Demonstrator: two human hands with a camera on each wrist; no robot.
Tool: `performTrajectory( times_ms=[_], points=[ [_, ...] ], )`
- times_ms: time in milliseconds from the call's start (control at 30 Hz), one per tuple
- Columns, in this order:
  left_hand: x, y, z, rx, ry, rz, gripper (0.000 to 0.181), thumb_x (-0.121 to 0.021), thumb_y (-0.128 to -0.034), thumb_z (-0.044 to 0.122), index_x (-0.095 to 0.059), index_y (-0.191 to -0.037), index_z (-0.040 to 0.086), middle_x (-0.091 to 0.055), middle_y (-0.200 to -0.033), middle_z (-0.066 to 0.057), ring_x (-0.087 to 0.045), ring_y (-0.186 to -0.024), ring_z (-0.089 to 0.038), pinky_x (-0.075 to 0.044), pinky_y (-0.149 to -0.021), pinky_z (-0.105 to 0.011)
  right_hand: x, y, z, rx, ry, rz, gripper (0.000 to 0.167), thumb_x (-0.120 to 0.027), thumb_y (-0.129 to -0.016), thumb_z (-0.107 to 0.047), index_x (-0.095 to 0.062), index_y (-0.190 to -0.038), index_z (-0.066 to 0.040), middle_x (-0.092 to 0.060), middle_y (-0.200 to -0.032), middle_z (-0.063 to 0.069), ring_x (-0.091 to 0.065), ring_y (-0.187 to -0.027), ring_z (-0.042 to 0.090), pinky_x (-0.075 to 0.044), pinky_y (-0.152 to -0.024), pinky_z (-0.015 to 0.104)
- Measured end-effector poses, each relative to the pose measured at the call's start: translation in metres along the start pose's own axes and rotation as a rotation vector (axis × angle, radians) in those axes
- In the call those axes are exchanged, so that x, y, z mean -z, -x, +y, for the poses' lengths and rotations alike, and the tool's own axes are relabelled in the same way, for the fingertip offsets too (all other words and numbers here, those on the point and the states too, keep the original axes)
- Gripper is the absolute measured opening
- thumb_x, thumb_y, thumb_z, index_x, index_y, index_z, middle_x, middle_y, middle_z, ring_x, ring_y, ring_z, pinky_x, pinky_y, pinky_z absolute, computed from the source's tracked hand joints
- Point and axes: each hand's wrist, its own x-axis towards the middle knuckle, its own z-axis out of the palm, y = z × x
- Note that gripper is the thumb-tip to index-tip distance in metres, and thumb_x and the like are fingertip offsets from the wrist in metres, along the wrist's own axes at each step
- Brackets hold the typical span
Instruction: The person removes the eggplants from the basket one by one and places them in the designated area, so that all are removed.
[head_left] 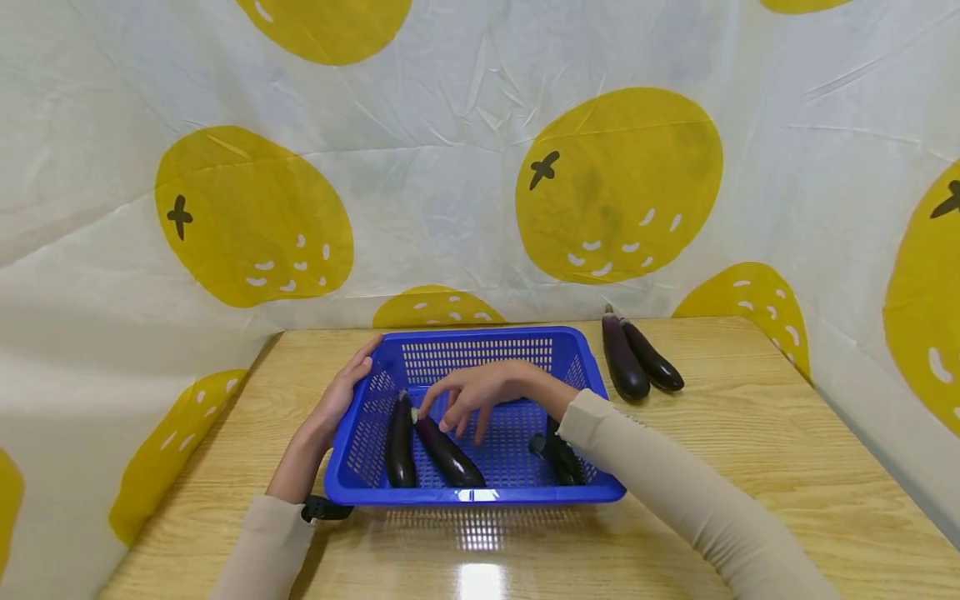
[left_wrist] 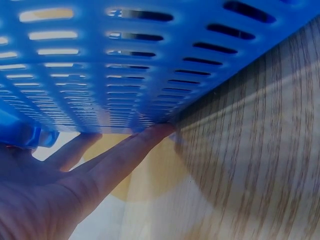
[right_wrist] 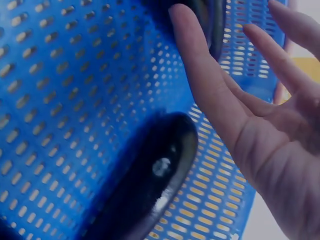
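Note:
A blue slotted plastic basket (head_left: 480,497) stands on the wooden table. My left hand (head_left: 341,392) rests at its left rim; in the left wrist view, straight fingers (left_wrist: 125,157) lie along the outer wall. My right hand (head_left: 480,396) hovers inside with spread, loosely bent fingers, just above a dark purple eggplant (head_left: 450,454), nothing in its grasp. Left of that eggplant lies another eggplant (head_left: 401,446). A dark eggplant shape (head_left: 567,462) shows at the basket's right, partly hidden by my right forearm. In the right wrist view, a glossy eggplant (right_wrist: 150,185) lies below the hand.
To the right of the basket, two eggplants lie side by side on the table, a thicker eggplant (head_left: 625,360) and a slimmer eggplant (head_left: 655,358). A white cloth (head_left: 450,208) with yellow fruit prints hangs behind the table (head_left: 750,433) and along its sides.

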Motion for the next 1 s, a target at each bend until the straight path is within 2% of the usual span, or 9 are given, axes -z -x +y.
performTrajectory(
  times_ms=[167, 300, 500, 767, 1000],
  points=[
    [0.0, 0.0, 0.001, -0.005, -0.016, 0.005, 0.054, -0.02, -0.1146, 0.04, -0.011, -0.167, 0.034, -0.008, -0.176, -0.005, -0.014, -0.16, -0.042, -0.021, -0.122, -0.066, -0.002, -0.004, 0.004, -0.071, -0.003, -0.06, 0.04, -0.068, -0.1, -0.018, -0.064, -0.14, -0.019, -0.061, -0.133, 0.011, -0.069, -0.11, 0.034, -0.062, -0.083, 0.051],
    [0.0, 0.0, 0.001, -0.004, -0.029, 0.009, 0.055, -0.021, -0.1143, 0.041, -0.01, -0.167, 0.034, -0.008, -0.176, -0.004, -0.015, -0.159, -0.043, -0.023, -0.12, -0.068, -0.004, -0.007, 0.007, -0.091, 0.019, -0.098, 0.036, -0.067, -0.101, -0.02, -0.067, -0.137, -0.021, -0.054, -0.144, 0.004, -0.069, -0.106, 0.029, -0.062, -0.083, 0.051],
    [-0.001, 0.0, 0.001, -0.005, -0.028, 0.008, 0.055, -0.021, -0.1144, 0.04, -0.009, -0.168, 0.031, -0.008, -0.176, -0.004, -0.015, -0.159, -0.043, -0.022, -0.12, -0.069, -0.007, -0.008, 0.009, -0.094, 0.046, -0.128, 0.035, -0.065, -0.102, -0.019, -0.068, -0.137, -0.022, -0.057, -0.139, -0.001, -0.069, -0.102, 0.026, -0.061, -0.085, 0.051],
    [-0.001, 0.0, 0.0, -0.006, -0.017, 0.007, 0.055, -0.022, -0.1146, 0.039, -0.01, -0.168, 0.031, -0.009, -0.176, -0.005, -0.015, -0.159, -0.043, -0.023, -0.12, -0.069, -0.01, -0.01, 0.01, -0.116, 0.055, -0.181, 0.037, -0.064, -0.103, -0.02, -0.066, -0.14, -0.022, -0.053, -0.138, -0.006, -0.065, -0.099, 0.023, -0.061, -0.087, 0.05],
    [-0.002, 0.001, -0.001, -0.009, -0.018, 0.011, 0.055, -0.022, -0.1145, 0.039, -0.01, -0.168, 0.031, -0.009, -0.176, -0.005, -0.015, -0.159, -0.044, -0.022, -0.12, -0.069, -0.009, -0.012, 0.009, -0.121, 0.059, -0.173, 0.035, -0.065, -0.102, -0.02, -0.066, -0.137, -0.02, -0.053, -0.136, -0.006, -0.065, -0.097, 0.024, -0.061, -0.087, 0.05]
  ],
)
